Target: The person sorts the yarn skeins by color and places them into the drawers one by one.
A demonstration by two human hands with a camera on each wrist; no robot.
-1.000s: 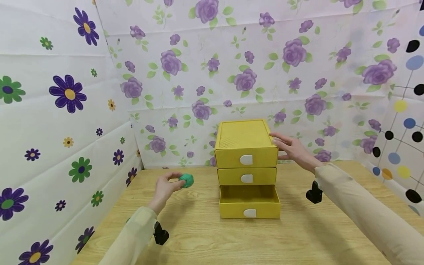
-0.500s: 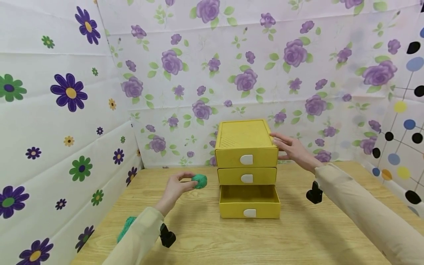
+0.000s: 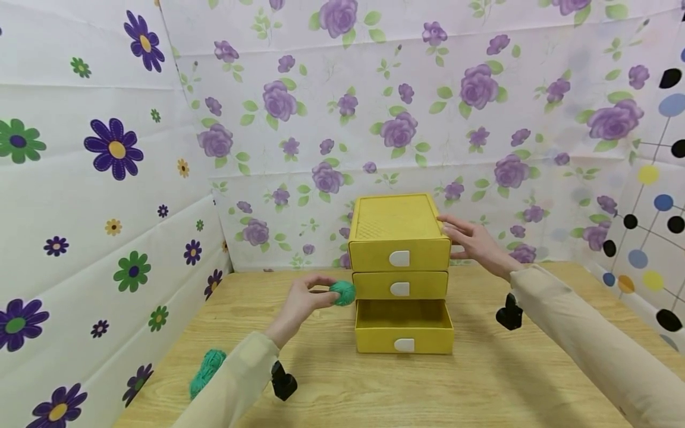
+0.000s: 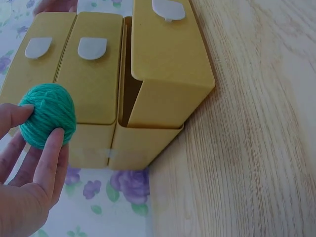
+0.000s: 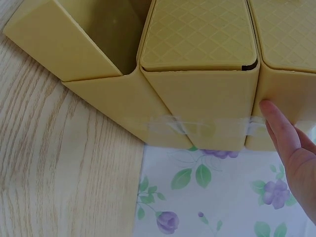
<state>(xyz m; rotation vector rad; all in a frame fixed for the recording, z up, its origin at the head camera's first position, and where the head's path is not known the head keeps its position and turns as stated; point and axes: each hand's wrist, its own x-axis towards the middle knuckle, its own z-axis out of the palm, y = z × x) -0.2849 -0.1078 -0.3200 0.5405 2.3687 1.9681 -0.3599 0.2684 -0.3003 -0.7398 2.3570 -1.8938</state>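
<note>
Between thumb and fingers, my left hand point(image 3: 302, 303) pinches a small ball of green yarn point(image 3: 343, 293), just left of a yellow drawer unit point(image 3: 396, 217). In the left wrist view the yarn ball point(image 4: 48, 116) shows its wound strands, held in front of the drawer fronts. The bottom drawer point(image 3: 404, 340) is pulled out, and its visible inside holds nothing. The middle drawer point(image 3: 374, 286) and top drawer point(image 3: 369, 257) are pushed in. My right hand point(image 3: 476, 242) rests against the unit's upper right side. Its fingers point(image 5: 281, 126) lie fairly straight on the side wall in the right wrist view.
A longer bundle of green yarn point(image 3: 207, 371) lies on the wooden table point(image 3: 342, 386) by my left forearm, partly behind the sleeve. Floral sheets point(image 3: 289, 208) hang behind the table and on both sides.
My left hand has moved right with the ball of green yarn, closer to the drawer unit. The yarn bundle on the table has come into view. The right hand stays in place.
</note>
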